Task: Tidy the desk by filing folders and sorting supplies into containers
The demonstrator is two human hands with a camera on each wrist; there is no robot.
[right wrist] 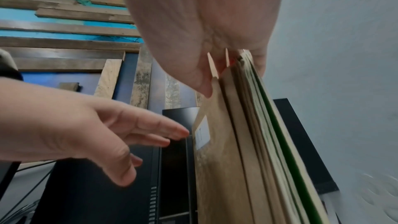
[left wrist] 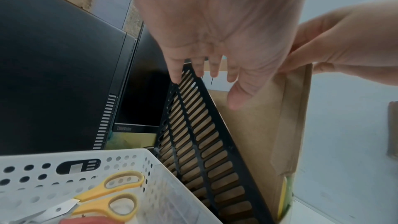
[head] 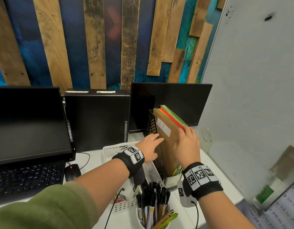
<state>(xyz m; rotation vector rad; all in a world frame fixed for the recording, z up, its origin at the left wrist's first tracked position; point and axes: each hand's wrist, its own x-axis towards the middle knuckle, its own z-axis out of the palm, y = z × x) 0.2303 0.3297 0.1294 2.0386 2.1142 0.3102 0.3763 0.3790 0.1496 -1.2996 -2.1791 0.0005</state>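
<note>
A stack of brown folders [head: 167, 142], the front one labelled "IT", stands in a black slotted file holder [head: 151, 124], with red and green folders behind it. My right hand [head: 184, 130] grips the stack's near top edge; in the right wrist view the thumb [right wrist: 202, 83] lies on the front and the fingers reach behind the folders [right wrist: 237, 159]. With fingers straight, my left hand [head: 157, 138] touches the holder's left wall beside the front folder. The left wrist view shows its fingers [left wrist: 204, 71] over the holder [left wrist: 204, 142] and the brown folder [left wrist: 258, 134].
A white perforated basket [left wrist: 64, 163] with yellow scissors [left wrist: 112, 193] sits left of the holder. A white cup of pens [head: 152, 207] stands near the front. Two monitors [head: 27, 123], a PC tower [head: 96, 121], keyboard and mouse [head: 72, 171] fill the left. A white partition [head: 250, 113] bounds the right.
</note>
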